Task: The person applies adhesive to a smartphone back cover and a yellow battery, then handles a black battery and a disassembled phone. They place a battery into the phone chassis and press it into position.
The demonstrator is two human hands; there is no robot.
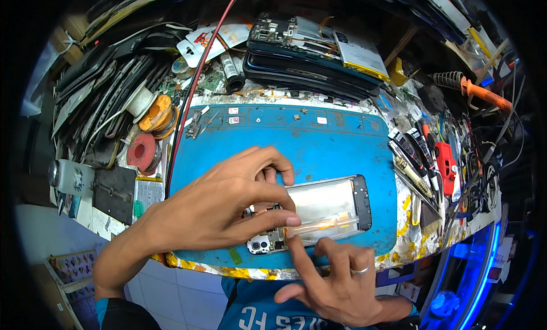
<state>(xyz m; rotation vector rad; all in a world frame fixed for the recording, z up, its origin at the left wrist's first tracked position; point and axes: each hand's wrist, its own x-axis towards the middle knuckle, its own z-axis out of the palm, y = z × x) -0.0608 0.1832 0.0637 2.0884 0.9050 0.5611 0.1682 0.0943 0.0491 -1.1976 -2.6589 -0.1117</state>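
An opened phone lies on the blue work mat, its back cover off. Pale, shiny film covers its middle, a dark strip its right end, and a camera module sits at its lower left corner. My left hand arches over the phone's left end, hiding much of its circuit board. Its thumb and index finger are brought together; anything between them is too small to make out. An orange flex cable runs along the phone's near side. My right hand, wearing a ring, touches the near left edge with its outstretched index fingertip.
Around the blue mat stand stacked phone parts at the back and wire spools at the left. Tweezers, brushes and a red tool crowd the right. A soldering iron rests far right. A red cable crosses the left side.
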